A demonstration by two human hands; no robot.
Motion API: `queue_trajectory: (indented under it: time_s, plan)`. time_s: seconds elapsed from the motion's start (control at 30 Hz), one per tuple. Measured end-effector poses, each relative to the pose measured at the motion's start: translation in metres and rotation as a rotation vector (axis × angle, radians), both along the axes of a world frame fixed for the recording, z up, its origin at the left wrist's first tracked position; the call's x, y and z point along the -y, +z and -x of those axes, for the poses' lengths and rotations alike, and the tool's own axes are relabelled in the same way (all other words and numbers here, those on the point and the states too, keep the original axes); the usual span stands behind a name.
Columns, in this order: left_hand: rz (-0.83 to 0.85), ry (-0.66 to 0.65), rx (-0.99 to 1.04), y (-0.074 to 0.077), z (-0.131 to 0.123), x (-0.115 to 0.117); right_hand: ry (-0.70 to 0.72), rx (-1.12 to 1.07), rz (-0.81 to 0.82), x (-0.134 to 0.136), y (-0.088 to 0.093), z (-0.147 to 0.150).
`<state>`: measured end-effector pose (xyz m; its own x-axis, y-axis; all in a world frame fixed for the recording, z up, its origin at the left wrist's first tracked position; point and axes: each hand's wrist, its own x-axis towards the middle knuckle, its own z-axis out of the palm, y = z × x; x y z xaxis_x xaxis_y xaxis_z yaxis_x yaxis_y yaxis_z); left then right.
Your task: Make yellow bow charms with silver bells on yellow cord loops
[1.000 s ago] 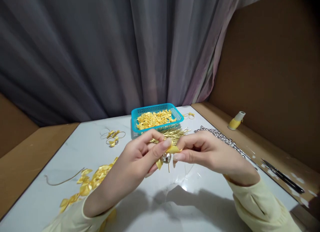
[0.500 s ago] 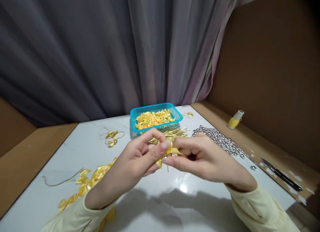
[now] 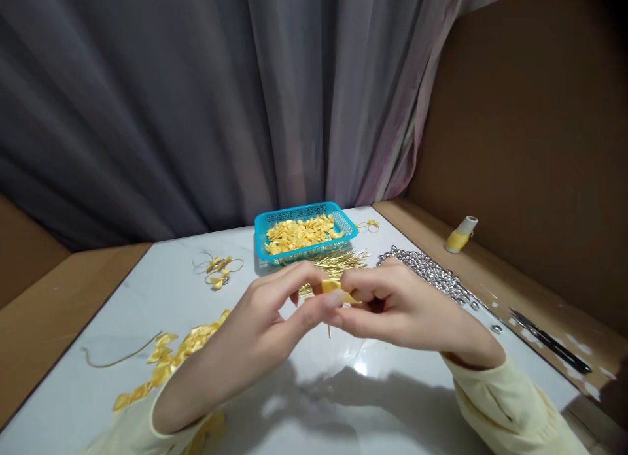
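Note:
Above the middle of the white table, my left hand [image 3: 272,314] and my right hand [image 3: 400,304] meet fingertip to fingertip. Between them both pinch a yellow ribbon bow [image 3: 331,286], mostly covered by the fingers. A thin gold cord end [image 3: 330,331] pokes out below the fingertips. Just behind the hands lies a bundle of gold cords [image 3: 338,264]. Silver beads [image 3: 424,270] are heaped beyond my right hand, and several loose yellow bows [image 3: 193,340] lie beside my left forearm.
A turquoise basket [image 3: 259,236] of yellow bows stands at the back. Finished-looking cord loops with bows [image 3: 219,272] lie left of it, others [image 3: 369,226] right. One cord [image 3: 122,359] lies far left. Black-handled tweezers [image 3: 552,342] and a yellow-wrapped spool [image 3: 458,238] are along the right.
The left hand's fingers have shifted on the ribbon bow, with the thumb now further right beside the right thumb. Less of the ribbon shows. The right hand has hardly moved.

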<state>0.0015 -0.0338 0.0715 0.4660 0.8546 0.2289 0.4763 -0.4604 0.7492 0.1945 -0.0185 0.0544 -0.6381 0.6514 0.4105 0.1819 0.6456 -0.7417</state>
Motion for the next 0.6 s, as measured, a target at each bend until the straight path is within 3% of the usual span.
queue_trajectory:
  time_s: [0.2, 0.37, 0.6]
  plan:
    - [0.087, -0.08, 0.048, -0.003, -0.001, 0.003, 0.141, -0.012, 0.145, 0.0, 0.001, -0.002]
    - [0.123, -0.042, 0.13, -0.009, -0.002, 0.005, 0.225, -0.073, 0.363, -0.002, 0.0, -0.002]
    - [0.135, -0.083, 0.134, 0.0, -0.002, 0.005, 0.224, -0.086, 0.329, -0.001, 0.001, -0.003]
